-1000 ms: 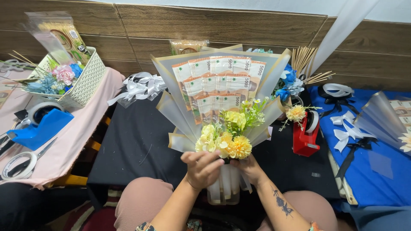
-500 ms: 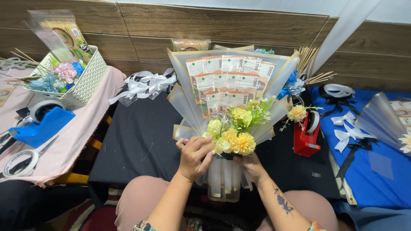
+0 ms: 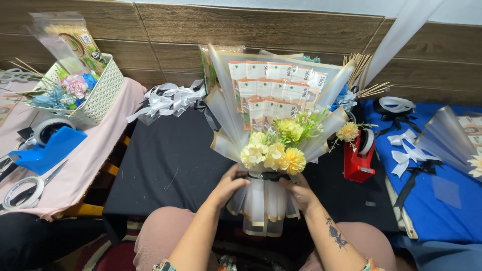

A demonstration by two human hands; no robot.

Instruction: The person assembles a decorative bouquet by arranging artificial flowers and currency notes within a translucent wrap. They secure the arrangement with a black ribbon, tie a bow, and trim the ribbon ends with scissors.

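Note:
I hold a bouquet upright over a black cloth. Rows of folded banknotes fan out at its back, yellow and green artificial flowers sit in front, and frosted gold-edged wrapping surrounds them. My left hand grips the left side of the wrapped stem. My right hand grips the right side, just under a dark band around the neck. The translucent wrap skirt hangs down between my hands.
A red tape dispenser stands right of the bouquet. White and black ribbon bows lie on a blue cloth. Silver ribbon lies at the back. At left sit a white basket of flowers, a blue dispenser, scissors and tape roll.
The bouquet has shifted right and slightly lower. My left hand slid down from beside the flowers to the stem, and both hands now clasp the neck.

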